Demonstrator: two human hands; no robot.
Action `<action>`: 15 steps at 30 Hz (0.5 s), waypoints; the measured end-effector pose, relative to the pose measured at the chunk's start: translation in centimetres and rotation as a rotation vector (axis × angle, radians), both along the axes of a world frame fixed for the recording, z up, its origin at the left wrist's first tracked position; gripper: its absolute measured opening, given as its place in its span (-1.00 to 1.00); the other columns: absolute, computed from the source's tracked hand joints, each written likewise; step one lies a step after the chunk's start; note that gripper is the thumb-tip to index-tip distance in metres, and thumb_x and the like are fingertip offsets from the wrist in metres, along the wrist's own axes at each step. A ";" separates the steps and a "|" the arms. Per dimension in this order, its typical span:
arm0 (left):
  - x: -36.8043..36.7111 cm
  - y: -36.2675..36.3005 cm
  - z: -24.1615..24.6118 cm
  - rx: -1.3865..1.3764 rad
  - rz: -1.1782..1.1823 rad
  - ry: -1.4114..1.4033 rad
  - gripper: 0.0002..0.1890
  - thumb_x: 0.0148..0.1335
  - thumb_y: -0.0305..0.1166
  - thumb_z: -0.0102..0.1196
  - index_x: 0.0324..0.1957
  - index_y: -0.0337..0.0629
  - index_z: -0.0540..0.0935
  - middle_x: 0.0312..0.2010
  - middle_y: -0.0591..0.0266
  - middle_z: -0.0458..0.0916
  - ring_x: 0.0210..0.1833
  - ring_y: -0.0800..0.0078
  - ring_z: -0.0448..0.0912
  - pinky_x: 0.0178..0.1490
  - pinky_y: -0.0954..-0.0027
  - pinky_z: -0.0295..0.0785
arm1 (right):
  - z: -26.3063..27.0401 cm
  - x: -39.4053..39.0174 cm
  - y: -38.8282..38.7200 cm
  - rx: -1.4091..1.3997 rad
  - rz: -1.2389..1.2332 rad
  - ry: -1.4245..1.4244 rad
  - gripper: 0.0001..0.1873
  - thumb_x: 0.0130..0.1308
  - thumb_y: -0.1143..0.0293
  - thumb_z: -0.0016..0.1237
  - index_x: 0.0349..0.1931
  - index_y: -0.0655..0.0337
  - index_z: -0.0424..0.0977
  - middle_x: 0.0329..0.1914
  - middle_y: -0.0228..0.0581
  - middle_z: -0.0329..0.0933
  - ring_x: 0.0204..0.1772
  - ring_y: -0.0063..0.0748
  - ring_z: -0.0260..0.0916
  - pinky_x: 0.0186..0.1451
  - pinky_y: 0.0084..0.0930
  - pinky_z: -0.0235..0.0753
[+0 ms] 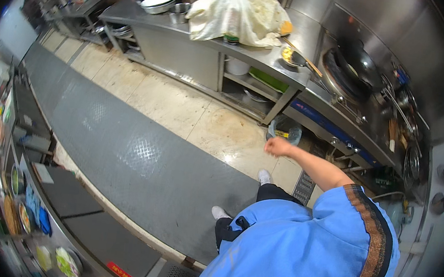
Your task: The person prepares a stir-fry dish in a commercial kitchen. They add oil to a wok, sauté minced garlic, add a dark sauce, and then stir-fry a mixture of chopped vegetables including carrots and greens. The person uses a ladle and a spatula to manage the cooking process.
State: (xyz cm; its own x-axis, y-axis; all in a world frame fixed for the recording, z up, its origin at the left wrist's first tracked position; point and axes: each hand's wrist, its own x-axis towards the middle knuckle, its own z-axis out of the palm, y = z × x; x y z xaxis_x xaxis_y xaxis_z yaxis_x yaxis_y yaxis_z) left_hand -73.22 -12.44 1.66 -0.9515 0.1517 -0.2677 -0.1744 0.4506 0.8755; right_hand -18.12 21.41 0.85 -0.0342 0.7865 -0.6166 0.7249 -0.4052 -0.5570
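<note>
My right hand hangs over the floor in front of a bin lined with a clear bag. Its fingers look loosely curled, and motion blur hides whether they are closed; no held object shows. My left hand is out of view. Beyond the right hand runs a steel counter. On its near edge rests a bowl with yellow food with a dark ladle in it, chopsticks beside it, and a pale cloth draped over hidden things. Right of that, a black wok tilts on the stove.
White-lidded basins and pots stand at the counter's far end. Below are shelves with a green tray. A grey mat covers the walkway. On the opposite side, a refrigerated-style counter carries a plate of vegetables. A drain grate lies near my feet.
</note>
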 end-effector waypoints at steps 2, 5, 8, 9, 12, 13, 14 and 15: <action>2.6 1.6 0.1 -0.013 -0.071 -0.036 -0.71 0.04 -0.38 0.18 -0.24 -0.38 0.49 -0.40 0.14 0.50 -0.37 0.42 0.46 -0.31 0.41 0.45 | 1.7 5.0 2.5 0.301 -0.270 -0.056 -0.90 0.07 0.37 0.03 -0.49 0.19 0.52 -0.56 -0.29 0.53 -0.49 -0.56 0.45 -0.44 -0.51 0.46; 7.5 4.4 0.2 -0.040 -0.188 -0.092 -0.67 0.03 -0.36 0.19 -0.21 -0.37 0.48 -0.37 0.15 0.49 -0.35 0.42 0.45 -0.29 0.40 0.44 | 2.2 16.7 6.3 0.763 -0.439 -0.263 -0.89 0.05 0.40 0.02 -0.51 0.26 0.49 -0.58 -0.20 0.52 -0.48 -0.48 0.45 -0.36 -0.46 0.44; 13.4 6.5 0.7 -0.084 -0.282 -0.134 -0.63 0.02 -0.35 0.20 -0.17 -0.36 0.47 -0.35 0.15 0.49 -0.33 0.42 0.44 -0.28 0.40 0.42 | 3.8 27.3 9.9 0.713 -0.465 -0.636 -0.87 0.04 0.52 -0.17 -0.44 0.23 0.49 -0.30 0.12 0.44 -0.23 0.13 0.44 -0.18 -0.15 0.43; 15.5 7.2 1.0 -0.101 -0.309 -0.146 -0.62 0.01 -0.34 0.21 -0.16 -0.35 0.47 -0.34 0.15 0.48 -0.32 0.42 0.44 -0.27 0.40 0.41 | 4.6 30.0 11.2 0.616 -0.446 -0.608 -0.83 0.05 0.53 -0.17 -0.33 0.23 0.46 -0.13 0.12 0.37 -0.13 0.14 0.41 -0.08 -0.16 0.43; 21.2 9.8 2.4 -0.145 -0.410 -0.183 -0.58 0.00 -0.33 0.22 -0.12 -0.34 0.46 -0.31 0.15 0.48 -0.30 0.42 0.43 -0.25 0.40 0.39 | 1.1 37.5 14.8 0.461 -0.302 -0.749 -0.79 0.04 0.59 -0.18 -0.28 0.28 0.44 -0.09 0.13 0.35 -0.03 0.11 0.37 0.02 -0.13 0.40; 22.6 10.3 3.0 -0.162 -0.446 -0.195 -0.57 0.00 -0.32 0.23 -0.11 -0.34 0.45 -0.30 0.15 0.48 -0.30 0.42 0.43 -0.25 0.40 0.38 | 1.3 38.1 15.8 0.297 -0.314 -0.724 -0.76 0.08 0.57 -0.20 -0.22 0.28 0.44 -0.06 0.13 0.33 0.05 0.12 0.32 0.06 -0.15 0.38; 23.7 11.0 3.6 -0.172 -0.494 -0.201 -0.56 -0.01 -0.32 0.23 -0.10 -0.33 0.45 -0.29 0.15 0.48 -0.29 0.42 0.42 -0.24 0.40 0.38 | -0.4 40.1 16.3 0.236 -0.238 -0.691 -0.73 0.12 0.55 -0.22 -0.15 0.26 0.43 -0.01 0.09 0.32 0.09 0.12 0.31 0.09 -0.16 0.36; 24.2 11.3 4.3 -0.173 -0.566 -0.199 -0.54 -0.01 -0.31 0.23 -0.08 -0.33 0.45 -0.28 0.15 0.47 -0.28 0.42 0.42 -0.24 0.40 0.37 | -1.1 41.1 16.4 0.204 -0.207 -0.597 -0.70 0.15 0.53 -0.23 -0.09 0.23 0.43 0.00 0.04 0.36 0.07 0.08 0.33 0.11 -0.18 0.35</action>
State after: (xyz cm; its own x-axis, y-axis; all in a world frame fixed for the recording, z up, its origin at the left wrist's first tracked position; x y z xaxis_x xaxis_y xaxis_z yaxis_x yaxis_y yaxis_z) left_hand -49.07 -1.16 5.92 -0.6655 0.5569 -0.4970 -0.0188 0.6531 0.7570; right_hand 23.01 37.85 -0.27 0.4316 0.8430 -0.3210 0.8514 -0.4982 -0.1637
